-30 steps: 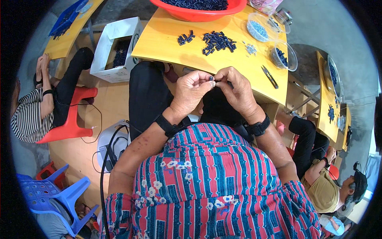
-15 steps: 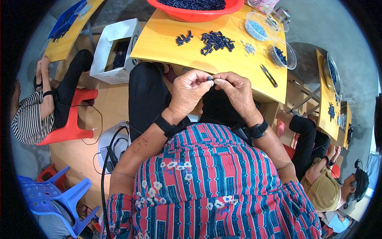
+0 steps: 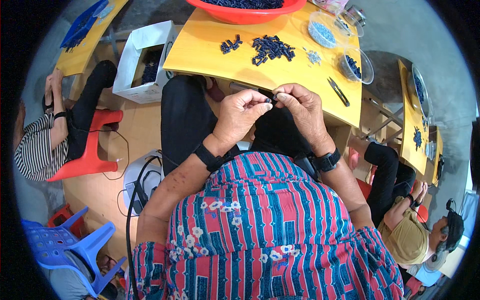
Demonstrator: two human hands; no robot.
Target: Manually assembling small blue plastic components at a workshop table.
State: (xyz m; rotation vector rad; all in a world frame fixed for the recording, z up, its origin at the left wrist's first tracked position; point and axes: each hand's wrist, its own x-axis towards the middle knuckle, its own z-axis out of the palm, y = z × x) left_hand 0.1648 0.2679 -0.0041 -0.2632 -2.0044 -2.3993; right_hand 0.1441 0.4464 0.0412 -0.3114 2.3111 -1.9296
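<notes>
Above my lap, just off the table's near edge, my left hand (image 3: 241, 114) pinches a small dark plastic piece (image 3: 268, 100) between thumb and forefinger. My right hand (image 3: 302, 109) is closed in a pinch close beside it, with a tiny dark part (image 3: 274, 97) at its fingertips, too small to name. A narrow gap shows between the two pinches. On the yellow table (image 3: 210, 57) lie a large pile of dark plastic pieces (image 3: 272, 50), a smaller group of them (image 3: 230, 44) and a few small silvery parts (image 3: 313, 56). Black thread snips (image 3: 339, 92) rest near the right edge.
A red basin (image 3: 250, 15) full of dark pieces stands at the far edge. Clear tubs hold silvery parts (image 3: 322, 35) and dark pieces (image 3: 353, 67). A white box (image 3: 142, 65) is on the left. Other people sit at tables on both sides; a blue chair (image 3: 75, 245) stands lower left.
My hands have drawn slightly apart at the fingertips, the right one shifting a little to the right and turning. The piece in my left hand has tilted. The things on the table stay put.
</notes>
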